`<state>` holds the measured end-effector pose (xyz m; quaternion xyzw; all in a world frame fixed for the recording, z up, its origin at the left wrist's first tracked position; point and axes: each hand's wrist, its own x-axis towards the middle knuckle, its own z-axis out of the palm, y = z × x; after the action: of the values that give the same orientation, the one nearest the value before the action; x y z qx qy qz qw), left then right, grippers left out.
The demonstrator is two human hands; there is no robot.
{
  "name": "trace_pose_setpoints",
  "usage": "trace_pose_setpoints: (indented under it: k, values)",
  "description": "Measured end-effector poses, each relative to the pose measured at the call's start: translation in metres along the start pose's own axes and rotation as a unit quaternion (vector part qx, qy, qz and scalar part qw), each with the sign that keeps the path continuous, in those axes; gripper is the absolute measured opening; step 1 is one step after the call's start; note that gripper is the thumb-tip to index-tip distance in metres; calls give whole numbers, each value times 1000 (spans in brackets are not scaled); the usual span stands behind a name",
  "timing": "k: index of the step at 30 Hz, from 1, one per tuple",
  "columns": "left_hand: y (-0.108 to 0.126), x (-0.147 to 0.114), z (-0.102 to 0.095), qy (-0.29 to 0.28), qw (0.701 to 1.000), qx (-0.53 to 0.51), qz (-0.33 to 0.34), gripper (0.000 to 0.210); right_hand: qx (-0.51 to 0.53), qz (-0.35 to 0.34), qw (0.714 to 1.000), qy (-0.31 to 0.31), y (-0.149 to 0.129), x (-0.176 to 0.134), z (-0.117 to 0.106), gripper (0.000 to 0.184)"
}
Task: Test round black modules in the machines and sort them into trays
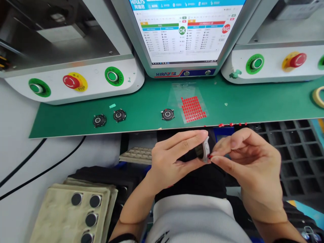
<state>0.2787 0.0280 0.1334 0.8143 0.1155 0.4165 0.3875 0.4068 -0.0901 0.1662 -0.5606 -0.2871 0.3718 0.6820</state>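
My left hand (174, 155) grips a silver watch case (206, 147) by its edges, just past the bench's front edge. The case is tilted, with its dark face turned left and a side button showing. Close on its right, my right hand (253, 165) pinches a small red sticker (210, 156) between thumb and fingertip, at the lower edge of the case. On the green bench lies a sheet of small red stickers (193, 108) on clear film. Left of it is a watch case lying back up (167, 114), and two more watch cases (119, 115) lie farther left.
Red bits (231, 125) line the bench's front edge. Behind stand a monitor (184, 33) and machine housings with buttons (73, 82). Cream trays (58, 209) with several watch cases are stacked lower left; a black grid tray (298, 155) sits lower right. A tape roll (315, 98) lies far right.
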Motion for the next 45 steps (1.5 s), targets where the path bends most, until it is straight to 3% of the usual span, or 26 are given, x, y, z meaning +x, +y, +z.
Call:
trace_pose_setpoints:
  k: [11, 17, 20, 22, 24, 28, 30, 33, 35, 40, 45]
  values:
    - [2, -1, -2, 2, 1000, 19, 12, 41, 10, 19, 1000, 7, -1, 0, 1, 35]
    - [1, -1, -7, -13, 999, 29, 23, 44, 74, 115, 990, -14, 15, 10, -3, 40]
    - [-7, 0, -6, -11, 1000, -3, 22, 48, 111, 149, 982, -16, 28, 17, -1, 46]
    - [-12, -2, -3, -23, 996, -84, -18, 53, 140, 152, 978, -15, 33, 19, 1, 46]
    - [-15, -4, 0, -41, 970, -218, -104, 54, 166, 131, 977, 4, 35, 20, 1, 40]
    - [-11, -11, 5, -35, 848, -457, -266, 36, 163, 76, 979, 96, 38, 19, -3, 15]
    - [-8, -13, 7, -12, 804, -511, -304, 31, 149, 73, 980, 109, 40, 17, -3, 9]
    - [-4, -15, 11, 19, 779, -536, -324, 25, 128, 69, 984, 103, 44, 14, 3, 9]
    - [-2, -16, 15, 34, 790, -523, -318, 23, 118, 57, 987, 96, 46, 11, 9, 8]
    - [2, -20, 23, 65, 859, -421, -283, 16, 126, 34, 990, 51, 43, 3, 25, 6]
    - [7, -19, 21, 27, 933, -255, -252, 17, 119, 61, 991, 17, 40, -1, 37, 22]
